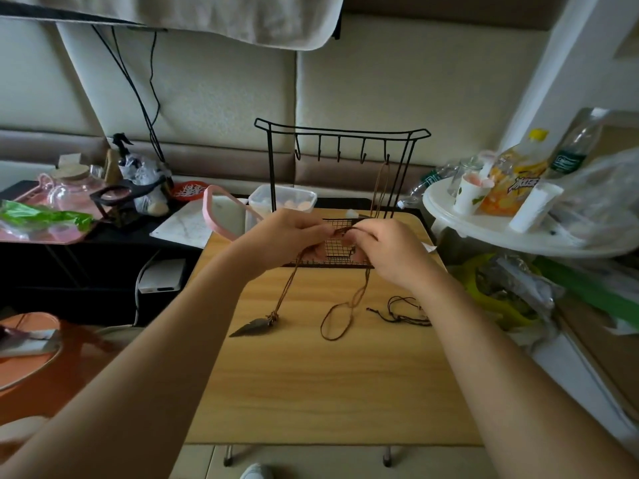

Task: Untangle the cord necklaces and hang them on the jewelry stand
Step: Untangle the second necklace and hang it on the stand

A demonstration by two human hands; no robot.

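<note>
Desk (328,392) progress: one necklace (382,181) hung on stand (342,131) beyond the hands; left hand (287,233) and right hand (387,250) pinch brown cord (290,285), black cord (401,312) waits just below the right one.

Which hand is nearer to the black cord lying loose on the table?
Right. The right hand, pinching the brown cord, is just beyond the black cord; the left hand is farther left.

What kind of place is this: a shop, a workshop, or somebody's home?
Most likely a lived-in room at home: padded cushions behind, a small wooden table, and side surfaces crowded with a glass teapot, drink bottles and plastic bags.
</note>
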